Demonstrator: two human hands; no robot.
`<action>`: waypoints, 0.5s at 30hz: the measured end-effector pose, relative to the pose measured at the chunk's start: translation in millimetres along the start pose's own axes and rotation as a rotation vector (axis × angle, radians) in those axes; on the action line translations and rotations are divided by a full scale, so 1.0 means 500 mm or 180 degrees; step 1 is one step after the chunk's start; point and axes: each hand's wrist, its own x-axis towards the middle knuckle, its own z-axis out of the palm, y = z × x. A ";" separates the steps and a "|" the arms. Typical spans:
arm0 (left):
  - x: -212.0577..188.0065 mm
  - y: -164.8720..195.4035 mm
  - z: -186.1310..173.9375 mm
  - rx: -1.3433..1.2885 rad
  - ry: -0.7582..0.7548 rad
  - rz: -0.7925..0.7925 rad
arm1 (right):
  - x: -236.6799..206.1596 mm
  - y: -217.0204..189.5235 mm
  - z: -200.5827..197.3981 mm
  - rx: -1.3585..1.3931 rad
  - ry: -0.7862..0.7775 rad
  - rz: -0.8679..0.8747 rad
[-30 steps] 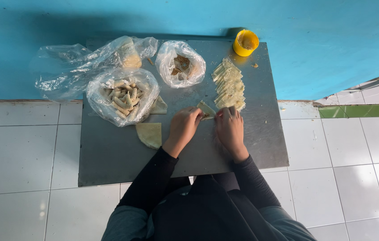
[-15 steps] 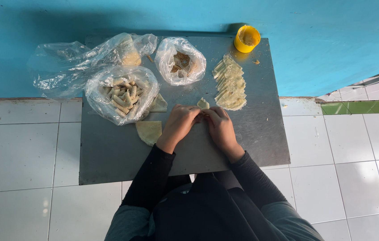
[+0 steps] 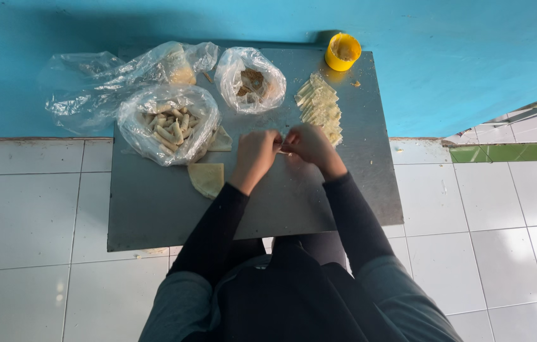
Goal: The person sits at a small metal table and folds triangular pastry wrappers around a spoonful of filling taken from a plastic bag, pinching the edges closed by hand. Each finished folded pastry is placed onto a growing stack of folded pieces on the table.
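My left hand (image 3: 257,154) and my right hand (image 3: 308,144) meet over the middle of a grey board (image 3: 154,215), fingertips pinched together on a small pale pastry wrapper (image 3: 283,150) that is mostly hidden between them. Just right of my right hand lies a row of folded pale pastries (image 3: 321,107). A loose pale wrapper sheet (image 3: 207,178) lies flat to the left of my left wrist.
A clear bag of short cut sticks (image 3: 167,125) sits at the board's left. Another bag with brownish filling (image 3: 250,80) and a crumpled bag with a yellowish block (image 3: 177,67) are at the back. A yellow cup (image 3: 342,51) stands at the far right corner. White floor tiles surround the board.
Both hands have moved from beside the pastry row toward the board's middle and closed in on each other around the small wrapper.
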 end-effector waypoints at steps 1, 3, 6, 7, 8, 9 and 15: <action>0.010 -0.005 0.004 -0.0044 0.0006 -0.0001 | 0.006 0.001 -0.008 0.0096 -0.0125 0.0041; 0.017 -0.012 0.010 -0.0033 -0.0005 0.0141 | -0.001 -0.005 -0.011 -0.0207 -0.0051 -0.0295; 0.005 -0.019 0.001 0.0168 -0.0018 0.0485 | -0.039 -0.003 0.006 -0.0125 0.0356 -0.0745; -0.008 -0.020 0.000 0.0269 0.0019 0.0561 | -0.058 -0.001 0.014 -0.0004 0.0545 -0.0882; -0.022 -0.019 -0.002 0.0364 0.0045 0.0638 | -0.076 0.001 0.022 -0.0076 0.0766 -0.1091; -0.032 -0.018 -0.005 0.0356 0.0036 0.0685 | -0.093 0.005 0.030 -0.0150 0.0986 -0.1297; -0.037 0.021 0.004 0.0657 0.0263 0.0275 | -0.104 0.015 0.050 -0.0409 0.1337 -0.1116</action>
